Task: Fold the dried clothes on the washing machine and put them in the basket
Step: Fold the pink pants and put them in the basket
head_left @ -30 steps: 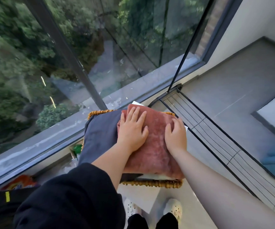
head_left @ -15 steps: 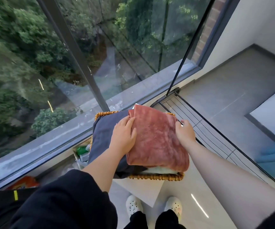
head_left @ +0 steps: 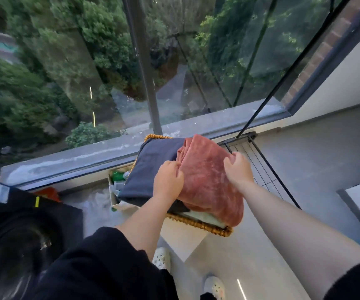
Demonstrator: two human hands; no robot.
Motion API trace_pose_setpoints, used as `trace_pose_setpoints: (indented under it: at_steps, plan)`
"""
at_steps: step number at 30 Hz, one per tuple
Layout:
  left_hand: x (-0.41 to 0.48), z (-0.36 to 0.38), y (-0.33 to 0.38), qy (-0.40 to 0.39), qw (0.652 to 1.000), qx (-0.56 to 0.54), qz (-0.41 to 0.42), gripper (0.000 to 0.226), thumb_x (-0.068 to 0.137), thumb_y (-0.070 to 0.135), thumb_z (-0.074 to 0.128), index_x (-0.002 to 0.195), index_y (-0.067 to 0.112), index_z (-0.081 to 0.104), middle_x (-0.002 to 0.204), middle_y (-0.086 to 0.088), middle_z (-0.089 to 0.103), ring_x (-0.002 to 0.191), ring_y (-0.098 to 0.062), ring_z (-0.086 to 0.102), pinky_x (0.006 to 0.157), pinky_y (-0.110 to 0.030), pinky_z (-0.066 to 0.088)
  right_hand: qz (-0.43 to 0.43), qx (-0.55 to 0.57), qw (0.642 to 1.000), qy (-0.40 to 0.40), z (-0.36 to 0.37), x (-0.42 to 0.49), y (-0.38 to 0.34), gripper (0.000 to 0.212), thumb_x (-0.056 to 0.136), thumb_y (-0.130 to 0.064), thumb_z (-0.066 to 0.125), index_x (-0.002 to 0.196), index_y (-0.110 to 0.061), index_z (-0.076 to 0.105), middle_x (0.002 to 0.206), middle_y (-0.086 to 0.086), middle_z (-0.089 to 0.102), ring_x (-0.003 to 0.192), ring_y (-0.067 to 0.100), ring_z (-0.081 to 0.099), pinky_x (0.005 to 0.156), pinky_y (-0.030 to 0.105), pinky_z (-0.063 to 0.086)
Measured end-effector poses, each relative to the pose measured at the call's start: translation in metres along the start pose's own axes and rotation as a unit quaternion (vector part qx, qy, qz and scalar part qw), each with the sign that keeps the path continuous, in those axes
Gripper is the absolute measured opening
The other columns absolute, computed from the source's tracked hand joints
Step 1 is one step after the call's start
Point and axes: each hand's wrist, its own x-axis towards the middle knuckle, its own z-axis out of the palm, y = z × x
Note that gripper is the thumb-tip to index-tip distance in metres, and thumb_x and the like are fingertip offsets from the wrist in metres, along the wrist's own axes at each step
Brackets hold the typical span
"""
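A folded rust-pink cloth point(head_left: 209, 182) lies on top of the pile in a woven basket point(head_left: 198, 224) by the window. Beside it on the left lies a folded dark navy garment point(head_left: 151, 167), and a pale cloth shows underneath at the basket's front. My left hand point(head_left: 168, 180) grips the pink cloth's left edge with curled fingers. My right hand point(head_left: 238, 169) pinches its right edge, lifting that edge slightly. The front-loading washing machine point(head_left: 23, 239) is at the lower left, its top out of view.
A black wire drying rack point(head_left: 267, 169) leans just right of the basket. A box with a green bottle point(head_left: 118, 176) sits left of the basket. The floor-to-ceiling window point(head_left: 131, 72) is directly behind. My feet in white clogs point(head_left: 161, 258) stand on the tiled floor.
My hands went from pressing flat on the pink cloth to gripping its left and right edges. The view swung, bringing the washing machine into the lower left.
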Motion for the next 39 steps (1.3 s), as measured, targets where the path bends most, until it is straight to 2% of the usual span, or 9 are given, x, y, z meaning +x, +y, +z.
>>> trace_pose_setpoints:
  at_steps: [5, 10, 19, 22, 24, 27, 31, 35, 39]
  plan:
    - [-0.04, 0.013, 0.004, 0.074, 0.994, -0.034, -0.076, 0.012, 0.089, 0.011, 0.049, 0.083, 0.006, 0.058, 0.088, -0.008, 0.056, 0.08, -0.025, 0.054, 0.071, -0.034, 0.041, -0.026, -0.012, 0.999, -0.035, -0.017, -0.003, 0.009, 0.047, 0.093, -0.029, 0.043, 0.133, -0.005, 0.045, 0.133, 0.013, 0.048, 0.122, 0.028, 0.046, 0.103, 0.04, 0.039]
    - [-0.079, 0.028, 0.006, 0.152, 0.974, -0.058, -0.157, 0.01, 0.09, 0.013, 0.05, 0.083, 0.009, 0.056, 0.089, -0.003, 0.053, 0.076, -0.02, 0.051, 0.068, -0.03, 0.037, -0.015, 0.0, 0.998, -0.056, -0.024, -0.021, 0.031, 0.044, 0.088, -0.031, 0.045, 0.125, -0.008, 0.051, 0.12, 0.011, 0.055, 0.107, 0.028, 0.054, 0.091, 0.043, 0.049]
    - [-0.124, 0.065, -0.007, 0.068, 0.955, -0.107, -0.27, 0.015, 0.09, 0.008, 0.045, 0.088, 0.013, 0.059, 0.096, -0.004, 0.059, 0.084, -0.018, 0.05, 0.072, -0.025, 0.035, 0.201, 0.102, 0.974, -0.013, 0.0, -0.071, 0.116, 0.06, 0.076, -0.011, 0.059, 0.131, -0.008, 0.038, 0.13, 0.014, 0.05, 0.114, 0.036, 0.052, 0.093, 0.048, 0.048]
    - [-0.125, 0.075, -0.018, 0.059, 0.922, -0.181, -0.337, 0.019, 0.091, 0.007, 0.043, 0.092, 0.015, 0.06, 0.097, -0.004, 0.062, 0.09, -0.022, 0.055, 0.076, -0.028, 0.042, 0.327, 0.125, 0.936, -0.022, 0.018, -0.093, 0.126, 0.058, 0.082, -0.008, 0.055, 0.135, 0.001, 0.033, 0.135, 0.022, 0.045, 0.12, 0.039, 0.048, 0.098, 0.044, 0.043]
    - [-0.122, 0.082, -0.029, 0.056, 0.886, -0.247, -0.388, 0.021, 0.093, 0.009, 0.041, 0.096, 0.014, 0.061, 0.098, -0.008, 0.063, 0.091, -0.026, 0.06, 0.083, -0.035, 0.051, 0.384, 0.169, 0.906, -0.062, 0.029, -0.11, 0.127, 0.057, 0.08, -0.011, 0.057, 0.131, 0.0, 0.035, 0.123, 0.02, 0.05, 0.105, 0.035, 0.053, 0.088, 0.038, 0.044]
    - [-0.119, 0.087, -0.043, 0.042, 0.833, -0.325, -0.446, 0.024, 0.098, 0.013, 0.04, 0.112, 0.006, 0.059, 0.094, -0.009, 0.061, 0.082, -0.023, 0.061, 0.07, -0.034, 0.052, 0.42, 0.225, 0.871, -0.123, 0.048, -0.132, 0.12, 0.045, 0.074, -0.018, 0.056, 0.116, -0.008, 0.046, 0.1, 0.011, 0.047, 0.088, 0.028, 0.049, 0.074, 0.035, 0.042]
    - [-0.108, 0.08, -0.066, 0.023, 0.819, -0.352, -0.452, 0.029, 0.099, 0.012, 0.037, 0.122, 0.006, 0.054, 0.1, -0.011, 0.06, 0.086, -0.023, 0.062, 0.073, -0.034, 0.051, 0.453, 0.349, 0.805, -0.157, 0.08, -0.145, 0.09, 0.029, 0.094, -0.024, 0.049, 0.119, -0.011, 0.044, 0.112, 0.013, 0.05, 0.121, 0.028, 0.046, 0.104, 0.04, 0.035]
    - [-0.093, 0.068, -0.097, -0.009, 0.779, -0.42, -0.465, 0.04, 0.098, 0.014, 0.041, 0.138, 0.01, 0.039, 0.12, -0.009, 0.053, 0.104, -0.026, 0.06, 0.084, -0.037, 0.048, 0.487, 0.473, 0.72, -0.147, 0.124, -0.146, 0.063, 0.066, 0.092, -0.035, 0.057, 0.146, -0.012, 0.027, 0.147, 0.019, 0.034, 0.131, 0.034, 0.043, 0.11, 0.036, 0.034]
    - [-0.071, 0.062, -0.125, -0.014, 0.748, -0.494, -0.444, 0.054, 0.098, 0.028, 0.049, 0.147, 0.021, 0.028, 0.14, -0.007, 0.043, 0.124, -0.028, 0.05, 0.102, -0.043, 0.039, 0.487, 0.542, 0.675, -0.119, 0.156, -0.134, 0.058, 0.067, 0.091, -0.038, 0.058, 0.145, -0.01, 0.03, 0.148, 0.016, 0.036, 0.131, 0.03, 0.045, 0.107, 0.035, 0.037]
